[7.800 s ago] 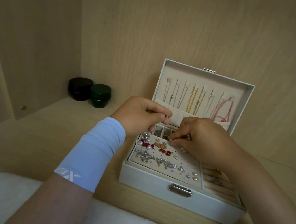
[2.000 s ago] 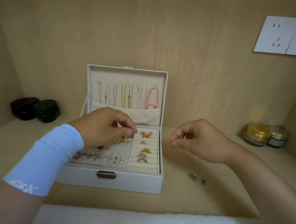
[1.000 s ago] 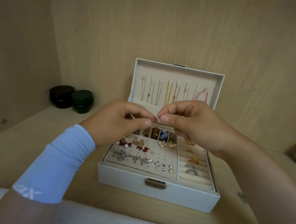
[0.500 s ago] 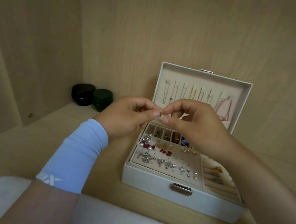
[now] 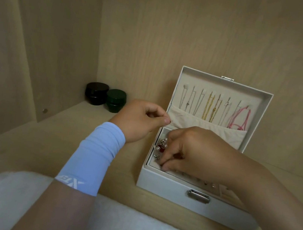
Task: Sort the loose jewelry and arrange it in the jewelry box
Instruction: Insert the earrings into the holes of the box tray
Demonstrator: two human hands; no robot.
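Note:
A white jewelry box [image 5: 163,185] stands open on the wooden shelf, right of centre. Several silver, gold and pink necklaces [image 5: 211,109] hang inside its raised lid. Earrings [image 5: 161,147], silver, pearl and red, sit on the perforated panel at the box's left side. My right hand [image 5: 194,152] reaches down onto that panel, and its fingertips pinch a small earring at the panel's front left corner. It hides most of the tray. My left hand [image 5: 139,122] hovers just left of the box, thumb and forefinger pinched on a tiny piece too small to identify.
A black jar [image 5: 96,92] and a dark green jar [image 5: 115,100] stand in the back left corner of the shelf. A white fluffy cloth [image 5: 130,227] lies along the front edge. Wooden walls close in behind and on the left.
My hands were pinched together above the box. My right hand has dropped onto the earring panel, while my left hand stays raised beside the lid. The view has shifted left.

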